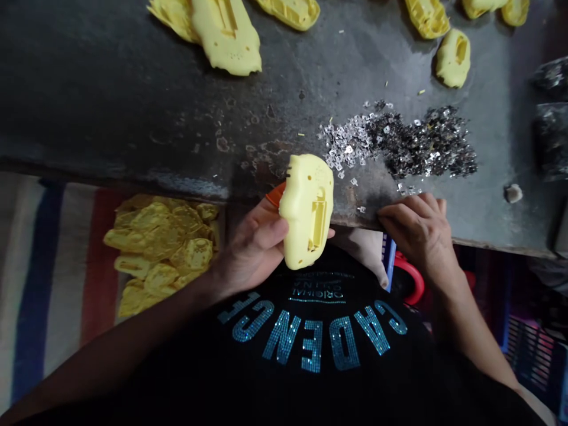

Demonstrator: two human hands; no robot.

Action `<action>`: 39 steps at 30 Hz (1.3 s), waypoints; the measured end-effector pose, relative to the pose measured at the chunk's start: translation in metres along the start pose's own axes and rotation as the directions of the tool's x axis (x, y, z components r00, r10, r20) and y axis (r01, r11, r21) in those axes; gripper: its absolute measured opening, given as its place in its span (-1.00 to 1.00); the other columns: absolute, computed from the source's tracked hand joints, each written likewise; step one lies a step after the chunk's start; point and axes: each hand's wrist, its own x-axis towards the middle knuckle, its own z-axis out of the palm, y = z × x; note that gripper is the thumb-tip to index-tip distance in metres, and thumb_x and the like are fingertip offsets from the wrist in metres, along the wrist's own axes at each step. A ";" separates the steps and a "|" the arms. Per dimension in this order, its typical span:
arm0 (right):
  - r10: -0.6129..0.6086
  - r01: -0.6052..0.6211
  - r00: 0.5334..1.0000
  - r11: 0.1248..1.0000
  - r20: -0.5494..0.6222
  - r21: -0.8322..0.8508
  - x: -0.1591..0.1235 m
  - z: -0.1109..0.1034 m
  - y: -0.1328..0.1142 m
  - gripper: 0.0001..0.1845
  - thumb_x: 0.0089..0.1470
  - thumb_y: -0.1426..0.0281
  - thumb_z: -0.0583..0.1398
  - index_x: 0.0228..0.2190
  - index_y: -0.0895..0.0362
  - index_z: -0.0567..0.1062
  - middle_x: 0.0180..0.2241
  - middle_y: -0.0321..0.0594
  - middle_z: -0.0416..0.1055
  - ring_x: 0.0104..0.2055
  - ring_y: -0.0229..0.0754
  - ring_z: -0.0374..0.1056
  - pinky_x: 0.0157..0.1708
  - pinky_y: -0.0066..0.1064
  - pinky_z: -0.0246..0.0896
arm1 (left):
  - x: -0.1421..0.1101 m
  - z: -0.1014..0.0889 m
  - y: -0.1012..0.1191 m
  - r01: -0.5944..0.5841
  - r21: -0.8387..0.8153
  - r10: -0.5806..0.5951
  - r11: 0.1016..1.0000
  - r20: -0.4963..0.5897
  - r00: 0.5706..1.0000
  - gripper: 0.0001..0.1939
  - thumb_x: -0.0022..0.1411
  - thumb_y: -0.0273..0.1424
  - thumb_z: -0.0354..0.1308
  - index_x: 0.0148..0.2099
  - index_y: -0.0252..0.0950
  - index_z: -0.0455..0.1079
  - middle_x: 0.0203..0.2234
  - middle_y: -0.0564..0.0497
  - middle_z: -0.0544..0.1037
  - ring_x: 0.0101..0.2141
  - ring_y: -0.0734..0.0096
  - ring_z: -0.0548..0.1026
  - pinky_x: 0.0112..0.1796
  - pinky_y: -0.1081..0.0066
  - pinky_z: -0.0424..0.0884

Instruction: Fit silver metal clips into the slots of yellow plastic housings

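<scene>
My left hand [255, 242] is closed around a yellow plastic shell [304, 207]. The shell is tilted up just off the table's front edge, its outer face with a long battery slot towards me. Something orange [276, 195] shows between that hand and the shell; what it is I cannot tell. At the table edge, my right hand [419, 228] rests with its fingers curled and pressed together; whatever is between the fingertips is hidden. Close beyond it spreads a pile of small metal contact plates [419, 145], a few lying loose near the edge.
More yellow shells [231, 35] lie at the back of the dark table [146, 118]. Below on the left is a container heaped with yellow shells [160, 242]. Clear bags [552, 136] and a small whitish lump [513, 193] are at the right. A blue crate [532, 355] stands below.
</scene>
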 end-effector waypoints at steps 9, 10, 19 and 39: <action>0.010 -0.011 1.000 0.998 0.021 0.054 -0.023 -0.005 -0.002 -0.85 0.54 0.33 0.25 -0.15 0.01 0.63 -0.29 -0.24 0.58 -0.21 -0.03 0.39 -0.14 -0.15 0.07 | 0.000 0.012 -0.013 0.240 -0.066 -0.237 0.969 0.045 0.970 -0.37 0.37 -0.01 0.51 0.35 -0.14 0.54 0.21 -0.16 0.74 0.05 0.00 0.79 -0.03 0.17 0.77; 0.008 -0.009 1.000 0.998 0.017 0.057 -0.024 -0.004 -0.001 -0.85 0.55 0.32 0.24 -0.13 0.01 0.62 -0.29 -0.24 0.58 -0.21 -0.04 0.41 -0.13 -0.15 0.08 | -0.001 0.013 -0.014 0.265 -0.066 -0.261 0.962 0.055 0.964 -0.33 0.36 0.04 0.50 0.36 -0.15 0.53 0.19 -0.19 0.75 0.02 -0.02 0.80 -0.07 0.17 0.78; 0.139 -0.146 0.989 0.939 0.044 0.312 -0.020 -0.017 -0.014 -0.86 0.46 0.28 0.33 -0.23 -0.02 0.58 -0.33 -0.28 0.59 -0.28 -0.05 0.48 -0.17 -0.12 0.21 | -0.001 0.012 -0.018 0.374 -0.041 -0.358 0.927 0.205 0.911 -0.08 0.42 0.16 0.38 0.61 -0.09 0.26 0.28 -0.34 0.68 0.11 -0.27 0.77 -0.27 0.22 0.77; 0.283 -0.103 0.951 0.663 -0.121 0.741 0.023 -0.004 -0.068 -0.90 0.39 0.38 0.34 -0.24 -0.04 0.59 0.07 -0.11 0.67 0.22 0.13 0.57 0.29 0.19 0.46 | -0.007 0.018 -0.021 0.415 -0.129 -0.371 0.901 0.268 0.889 -0.25 0.46 0.06 0.41 0.54 0.01 0.33 0.24 -0.23 0.70 0.10 -0.31 0.77 -0.09 -0.11 0.79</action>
